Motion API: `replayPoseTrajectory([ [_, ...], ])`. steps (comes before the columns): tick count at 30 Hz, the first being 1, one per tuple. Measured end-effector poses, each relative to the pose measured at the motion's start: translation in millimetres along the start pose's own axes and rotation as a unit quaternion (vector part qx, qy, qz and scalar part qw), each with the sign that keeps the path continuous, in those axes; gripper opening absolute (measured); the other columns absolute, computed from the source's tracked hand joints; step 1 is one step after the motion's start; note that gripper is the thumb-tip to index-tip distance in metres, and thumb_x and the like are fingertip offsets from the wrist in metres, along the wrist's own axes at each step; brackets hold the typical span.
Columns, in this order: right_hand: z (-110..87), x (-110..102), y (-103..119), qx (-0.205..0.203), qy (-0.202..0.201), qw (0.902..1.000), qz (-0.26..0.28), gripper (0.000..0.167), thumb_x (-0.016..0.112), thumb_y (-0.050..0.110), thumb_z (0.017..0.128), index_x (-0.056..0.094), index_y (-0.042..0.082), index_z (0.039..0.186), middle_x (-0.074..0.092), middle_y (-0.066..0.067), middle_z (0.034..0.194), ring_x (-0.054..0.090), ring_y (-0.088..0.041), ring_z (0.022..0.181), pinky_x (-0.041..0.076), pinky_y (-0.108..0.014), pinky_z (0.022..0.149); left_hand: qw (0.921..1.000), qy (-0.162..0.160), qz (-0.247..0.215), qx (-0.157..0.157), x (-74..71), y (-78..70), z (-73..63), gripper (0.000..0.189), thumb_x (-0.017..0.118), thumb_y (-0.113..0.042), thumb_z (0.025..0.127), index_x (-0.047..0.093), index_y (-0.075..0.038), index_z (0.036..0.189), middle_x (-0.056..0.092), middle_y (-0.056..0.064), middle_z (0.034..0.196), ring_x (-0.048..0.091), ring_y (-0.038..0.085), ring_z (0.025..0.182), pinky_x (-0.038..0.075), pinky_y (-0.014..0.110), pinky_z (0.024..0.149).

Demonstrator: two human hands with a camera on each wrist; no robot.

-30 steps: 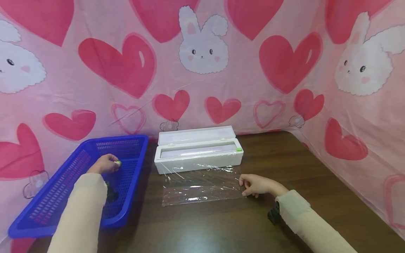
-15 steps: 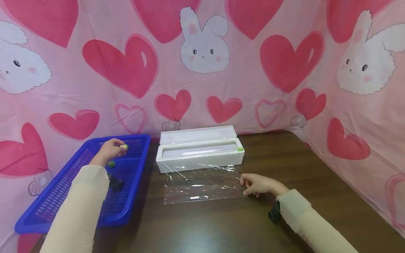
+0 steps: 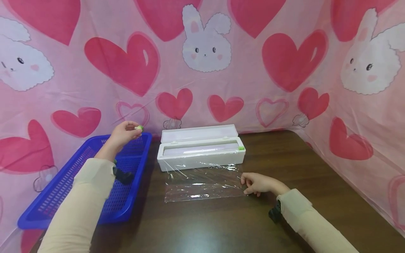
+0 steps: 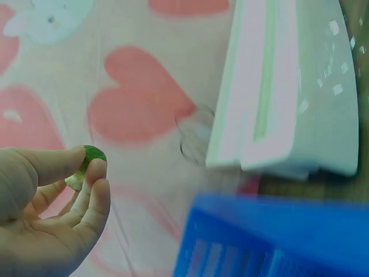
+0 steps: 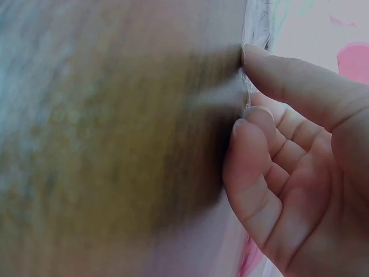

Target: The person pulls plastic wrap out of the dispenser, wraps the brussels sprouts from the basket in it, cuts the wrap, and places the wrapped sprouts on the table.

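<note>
My left hand (image 3: 122, 135) is raised over the far end of the blue basket (image 3: 139, 181). Its thumb and fingertips pinch a small vegetable piece (image 4: 93, 157) with dark green skin and a pale underside. On the table, thumb and fingertips of my right hand (image 3: 260, 183) touch the right edge of a clear sheet of cling film (image 3: 202, 188), with thumb and forefinger tips apart (image 5: 253, 112). The film runs forward from a white dispenser box (image 3: 202, 160), whose lid (image 3: 200, 133) stands raised at the back.
A green slider (image 3: 241, 148) sits at the right end of the box's front edge. Another green piece in the basket is mostly hidden behind my left wrist. A pink cloth with hearts and rabbits (image 3: 207, 52) hangs behind the dark wooden table (image 3: 202, 228).
My left hand has lifted the vegetable piece up and to the right, from inside the basket to above its far rim. My right hand stays at the film's edge.
</note>
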State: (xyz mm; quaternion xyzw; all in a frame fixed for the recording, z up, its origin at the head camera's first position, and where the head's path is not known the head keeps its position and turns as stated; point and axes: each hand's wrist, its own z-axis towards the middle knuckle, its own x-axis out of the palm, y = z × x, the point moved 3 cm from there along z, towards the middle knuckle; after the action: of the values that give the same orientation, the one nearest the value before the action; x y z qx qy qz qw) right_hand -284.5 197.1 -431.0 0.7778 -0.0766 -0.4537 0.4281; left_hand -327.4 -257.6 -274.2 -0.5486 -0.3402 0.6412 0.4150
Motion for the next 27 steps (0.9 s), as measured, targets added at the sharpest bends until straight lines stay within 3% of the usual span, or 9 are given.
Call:
replayPoseTrajectory([
  [5,-0.3,-0.1,0.1,0.002,-0.001,1.0,-0.001,0.027,0.07,0.006,0.079,0.047,0.005,0.093,0.045,-0.004,0.067,0.045,-0.015,0.052,0.044,-0.029,0.044,0.9998,0.017,-0.01,0.006,15.8,-17.1,-0.8,0.04,0.053,-0.006,0.092,0.036,0.013,0.122,0.045,0.03,0.122,0.057,0.001,0.078,0.046,0.028,0.084],
  [12,-0.5,0.1,0.7,-0.002,-0.002,1.0,0.0,0.027,0.07,0.005,0.079,0.047,0.005,0.093,0.045,-0.003,0.066,0.046,-0.015,0.052,0.044,-0.029,0.044,0.9984,0.032,-0.032,0.034,34.8,-32.6,-4.8,0.038,0.055,-0.005,0.091,0.038,0.012,0.12,0.046,0.027,0.12,0.059,0.008,0.084,0.044,0.029,0.085],
  [18,-0.7,-0.7,0.9,-0.002,-0.002,1.0,0.0,0.027,0.07,0.005,0.079,0.047,0.005,0.093,0.044,-0.003,0.067,0.046,-0.015,0.052,0.044,-0.03,0.044,0.9977,0.038,-0.042,0.037,55.0,-37.0,-7.1,0.036,0.057,-0.005,0.09,0.041,0.01,0.119,0.047,0.025,0.12,0.058,0.022,0.094,0.044,0.038,0.088],
  [27,-0.7,-0.8,1.4,0.001,0.001,1.0,0.0,0.028,0.071,0.006,0.079,0.048,0.005,0.095,0.044,-0.003,0.067,0.046,-0.015,0.052,0.045,-0.03,0.045,0.9957,0.054,-0.061,0.044,88.3,-35.9,-14.4,0.033,0.058,-0.005,0.089,0.045,0.008,0.116,0.049,0.021,0.117,0.058,0.021,0.088,0.045,0.04,0.087],
])
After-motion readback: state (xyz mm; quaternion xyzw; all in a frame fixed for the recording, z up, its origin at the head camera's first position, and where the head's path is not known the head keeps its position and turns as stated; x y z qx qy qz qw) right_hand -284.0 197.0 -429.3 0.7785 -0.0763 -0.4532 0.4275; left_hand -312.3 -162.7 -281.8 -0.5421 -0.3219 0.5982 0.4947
